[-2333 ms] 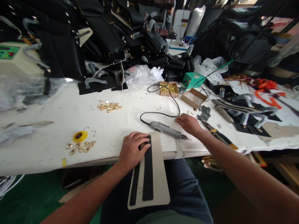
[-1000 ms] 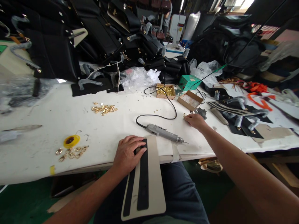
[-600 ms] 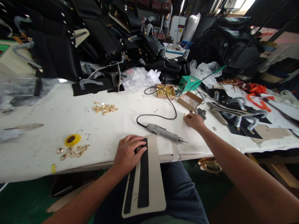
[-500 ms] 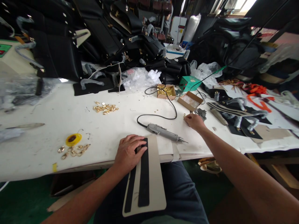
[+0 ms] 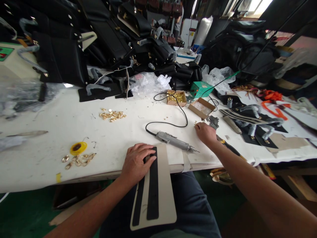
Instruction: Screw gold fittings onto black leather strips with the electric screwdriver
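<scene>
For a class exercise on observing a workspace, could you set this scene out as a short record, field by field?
Left hand: on the panel, fingers over a black strip
Right hand: at the table, beside tiny gold bits; grip unclear
Power tool: lying between the hands, corded
Pliers: partly hidden by the right arm
Yellow spool: near gold clasps
Open boxes: two, one holding gold parts
</scene>
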Demonstrator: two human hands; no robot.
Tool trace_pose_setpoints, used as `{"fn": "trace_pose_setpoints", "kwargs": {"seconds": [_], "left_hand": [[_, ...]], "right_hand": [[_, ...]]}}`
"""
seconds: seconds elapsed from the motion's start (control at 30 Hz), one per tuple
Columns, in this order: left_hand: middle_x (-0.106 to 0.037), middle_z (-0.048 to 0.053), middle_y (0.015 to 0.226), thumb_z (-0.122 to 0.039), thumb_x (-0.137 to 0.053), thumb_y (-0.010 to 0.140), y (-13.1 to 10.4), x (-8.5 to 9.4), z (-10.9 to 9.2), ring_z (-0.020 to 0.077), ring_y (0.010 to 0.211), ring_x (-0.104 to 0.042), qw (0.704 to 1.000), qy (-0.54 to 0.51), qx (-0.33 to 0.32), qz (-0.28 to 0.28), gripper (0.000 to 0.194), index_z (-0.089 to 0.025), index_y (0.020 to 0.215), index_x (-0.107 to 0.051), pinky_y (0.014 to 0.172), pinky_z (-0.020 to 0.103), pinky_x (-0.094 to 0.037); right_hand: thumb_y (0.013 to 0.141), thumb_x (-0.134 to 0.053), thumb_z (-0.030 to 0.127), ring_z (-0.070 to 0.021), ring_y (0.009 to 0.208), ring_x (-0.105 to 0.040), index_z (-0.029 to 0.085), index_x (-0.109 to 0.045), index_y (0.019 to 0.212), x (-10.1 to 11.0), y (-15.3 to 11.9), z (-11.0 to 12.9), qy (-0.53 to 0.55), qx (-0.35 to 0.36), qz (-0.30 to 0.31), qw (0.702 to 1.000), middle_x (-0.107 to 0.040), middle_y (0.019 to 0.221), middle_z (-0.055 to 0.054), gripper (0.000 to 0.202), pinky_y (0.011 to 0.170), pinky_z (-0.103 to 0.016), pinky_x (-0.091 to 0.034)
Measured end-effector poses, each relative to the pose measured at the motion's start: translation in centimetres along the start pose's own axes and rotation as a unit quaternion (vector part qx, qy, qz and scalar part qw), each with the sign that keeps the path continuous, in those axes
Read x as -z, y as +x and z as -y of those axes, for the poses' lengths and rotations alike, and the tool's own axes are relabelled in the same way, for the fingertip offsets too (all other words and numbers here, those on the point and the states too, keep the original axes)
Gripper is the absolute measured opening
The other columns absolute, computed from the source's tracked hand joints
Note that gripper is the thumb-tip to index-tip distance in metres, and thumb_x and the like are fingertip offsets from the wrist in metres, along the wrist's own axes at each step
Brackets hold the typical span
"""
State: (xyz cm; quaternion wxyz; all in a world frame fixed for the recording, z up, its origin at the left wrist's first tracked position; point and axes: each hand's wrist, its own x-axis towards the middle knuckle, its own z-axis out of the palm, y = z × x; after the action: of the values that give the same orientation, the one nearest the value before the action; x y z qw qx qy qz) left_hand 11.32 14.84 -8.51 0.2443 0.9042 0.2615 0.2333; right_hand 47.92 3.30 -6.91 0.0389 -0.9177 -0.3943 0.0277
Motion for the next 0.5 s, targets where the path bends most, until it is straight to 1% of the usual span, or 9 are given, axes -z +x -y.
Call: {"fn": "trace_pose_setpoints", "kwargs": {"seconds": [0.1,0.2,0.33,0.4,0.5], "left_hand": [[-0.078,0.002,0.126,-0.028,-0.072,0.092,0.0,-0.1,0.1,0.0315,0.125,-0.064,1.0,-0.001,0.0,-0.002,0.014,-0.03,0.104,-0.079,0.104,0.054,-0.048],[-0.078,0.001,0.126,-0.029,-0.073,0.092,0.0,-0.2,0.3,0.0314,0.125,-0.063,1.0,-0.002,-0.003,-0.002,0.013,-0.031,0.104,-0.078,0.103,0.053,-0.048],[-0.078,0.0,0.126,-0.027,-0.074,0.091,0.0,-0.3,0.3,0.0306,0.124,-0.063,1.0,-0.005,0.001,0.001,0.013,-0.031,0.103,-0.078,0.103,0.052,-0.046],[-0.078,0.0,0.125,-0.026,-0.076,0.09,0.1,-0.2,0.1,0.0297,0.123,-0.064,1.0,-0.011,0.013,0.004,0.014,-0.03,0.103,-0.077,0.103,0.052,-0.046],[-0.078,0.0,0.125,-0.024,-0.079,0.088,0.2,-0.1,-0.3,0.0289,0.123,-0.064,0.999,-0.023,0.029,0.014,0.015,-0.029,0.102,-0.077,0.104,0.052,-0.046]], "right_hand": [[0.105,-0.041,0.038,-0.0275,0.108,-0.068,0.02,-0.076,0.116,0.1,-0.3,-0.3,-0.007,0.022,0.001,1.0,-0.072,0.128,-0.015,0.041,0.078,-0.032,-0.043],[0.102,-0.047,0.043,-0.0254,0.106,-0.069,0.024,-0.078,0.114,0.3,0.1,-0.9,-0.003,0.029,0.01,1.0,-0.075,0.126,-0.009,0.038,0.077,-0.03,-0.044],[0.096,-0.056,0.043,-0.0218,0.093,-0.071,0.027,-0.081,0.111,1.0,1.2,-1.7,-0.002,0.024,0.037,0.999,-0.081,0.107,-0.004,0.033,0.072,-0.028,-0.046],[0.095,-0.058,0.043,-0.0224,0.088,-0.071,0.027,-0.082,0.108,1.3,1.7,-1.7,-0.018,0.026,0.051,0.998,-0.081,0.1,-0.005,0.032,0.068,-0.029,-0.045],[0.098,-0.053,0.042,-0.0281,0.092,-0.071,0.022,-0.082,0.106,1.6,1.9,-1.2,-0.062,0.038,0.056,0.996,-0.08,0.105,-0.012,0.036,0.068,-0.033,-0.043]]}}
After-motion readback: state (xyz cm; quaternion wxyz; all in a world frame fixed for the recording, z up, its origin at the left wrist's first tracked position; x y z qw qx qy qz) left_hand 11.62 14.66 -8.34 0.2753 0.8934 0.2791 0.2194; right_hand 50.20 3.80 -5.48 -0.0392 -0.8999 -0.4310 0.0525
